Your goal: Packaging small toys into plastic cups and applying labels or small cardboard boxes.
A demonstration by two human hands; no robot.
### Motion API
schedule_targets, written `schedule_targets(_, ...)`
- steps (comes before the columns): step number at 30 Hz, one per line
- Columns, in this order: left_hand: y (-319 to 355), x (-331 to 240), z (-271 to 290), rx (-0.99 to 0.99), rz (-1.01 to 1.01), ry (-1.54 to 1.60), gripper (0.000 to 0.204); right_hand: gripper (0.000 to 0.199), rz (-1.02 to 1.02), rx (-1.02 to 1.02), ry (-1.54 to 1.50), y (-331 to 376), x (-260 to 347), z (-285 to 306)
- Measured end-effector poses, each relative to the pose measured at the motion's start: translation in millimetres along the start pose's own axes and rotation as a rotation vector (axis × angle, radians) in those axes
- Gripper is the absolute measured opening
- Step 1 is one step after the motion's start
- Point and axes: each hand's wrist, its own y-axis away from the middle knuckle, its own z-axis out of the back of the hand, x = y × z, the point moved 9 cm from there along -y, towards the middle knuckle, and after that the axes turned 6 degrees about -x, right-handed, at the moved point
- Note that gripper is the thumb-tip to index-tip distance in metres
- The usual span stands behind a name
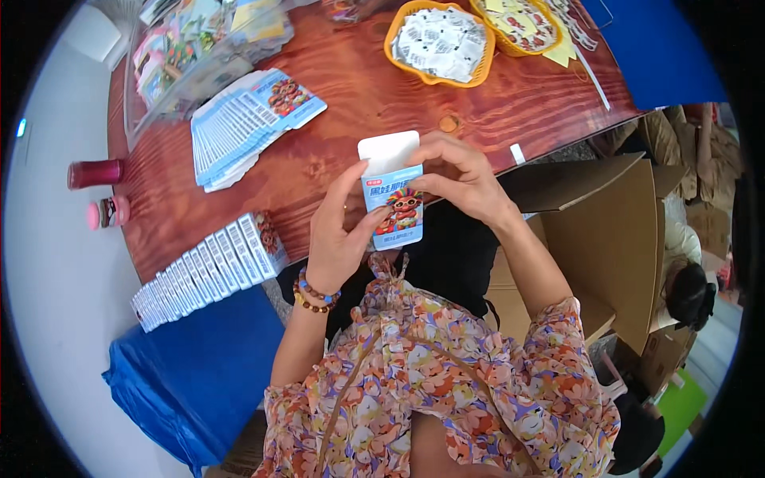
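Between my two hands is a small light-blue carton (393, 209) with a cartoon figure on its front. Its white top flap (388, 150) stands up. My left hand (341, 219) grips the carton along its left side, thumb across the front. At the upper right edge, my right hand (462, 177) pinches it near the opening, finger and thumb bent. What lies inside the carton is hidden. On the table to the left, a fanned stack of flat blue cartons (239, 119) lies beyond a row of filled-out, standing cartons (211, 267) at the near edge.
A clear plastic bin (147, 107) of colourful packets stands far left. Yellow baskets hold white sachets (441, 44) and printed cards (522, 28). A red jar (96, 174) and pink-lidded jar (107, 213) sit at the left edge. An open cardboard box (598, 255) stands at my right.
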Motion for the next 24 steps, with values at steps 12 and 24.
schedule_targets(12,7,12,3,0.025,0.100,0.031,0.051,0.018,0.048,-0.055,0.145,-7,10,-5)
schedule_targets(24,12,13,-3,0.077,0.153,0.054,0.053,0.018,-0.200,0.203,0.247,-22,8,-12)
